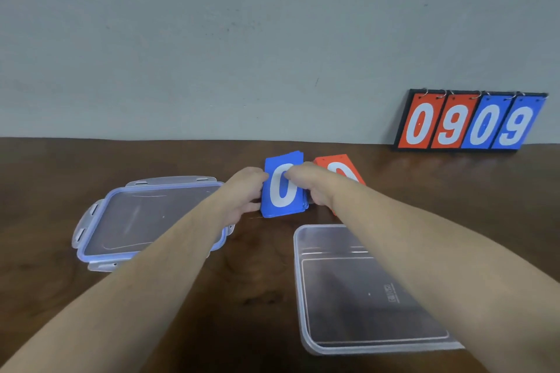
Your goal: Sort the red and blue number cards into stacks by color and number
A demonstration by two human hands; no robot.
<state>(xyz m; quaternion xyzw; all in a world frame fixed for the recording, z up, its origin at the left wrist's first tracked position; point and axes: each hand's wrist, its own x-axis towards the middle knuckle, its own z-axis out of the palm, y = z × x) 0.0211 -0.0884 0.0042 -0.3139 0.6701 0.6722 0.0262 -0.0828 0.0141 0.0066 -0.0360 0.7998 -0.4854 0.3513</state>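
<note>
Both hands hold a stack of blue number cards at the middle of the dark wooden bench.

The left hand (242, 191) grips the left edge of the blue card stack (283, 188), whose top card shows a white 0, and the right hand (315, 188) grips its right edge, with fingers (292, 173) curled over the top card. Just to the right, partly hidden behind the right hand, a stack of red number cards (341, 169) lies on the dark brown wooden bench (260, 288). A clear plastic lid with a blue seal (142, 218) lies to the left, under the left forearm. A clear rectangular plastic container (363, 297) stands open on the near right. A black flip scoreboard (469, 121) reading 0 9 in red and 0 9 in blue leans against the grey wall (242, 39) at the far right.
</note>
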